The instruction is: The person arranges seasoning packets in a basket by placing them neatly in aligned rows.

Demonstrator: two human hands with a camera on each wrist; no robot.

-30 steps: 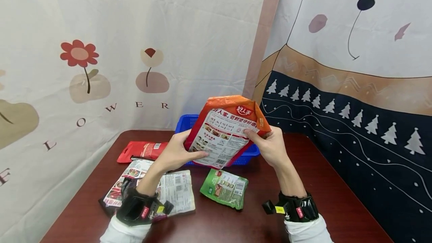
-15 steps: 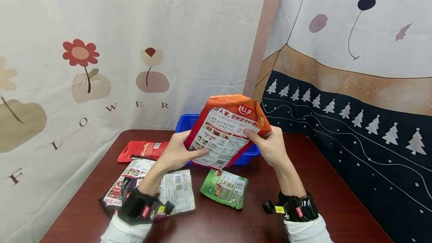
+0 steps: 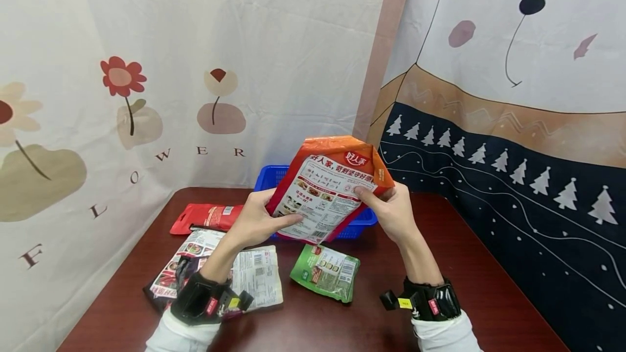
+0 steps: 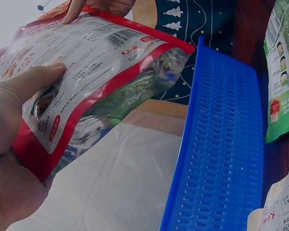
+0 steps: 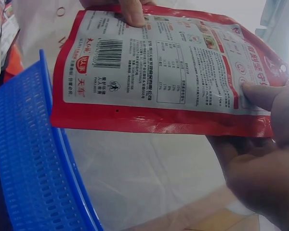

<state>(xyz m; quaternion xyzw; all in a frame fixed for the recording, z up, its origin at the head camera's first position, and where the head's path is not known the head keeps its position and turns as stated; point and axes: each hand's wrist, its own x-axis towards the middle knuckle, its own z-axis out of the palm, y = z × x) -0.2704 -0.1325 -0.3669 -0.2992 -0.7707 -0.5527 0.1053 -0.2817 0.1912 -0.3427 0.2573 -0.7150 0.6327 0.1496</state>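
Holding, both sides: fingers of left hand point(image 3: 255, 218) and right hand point(image 3: 393, 212) pinch red-orange packet point(image 3: 325, 194) (tilted, printed side toward the head camera) above desk point(image 3: 469, 281), partly hiding blue basket point(image 3: 266, 177).

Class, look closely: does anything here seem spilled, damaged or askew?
Nothing looks spilled. One oddity: the red-and-orange rectangular plastic pouch has an orange top corner bent near the right hand, while its printed side looks flatter.
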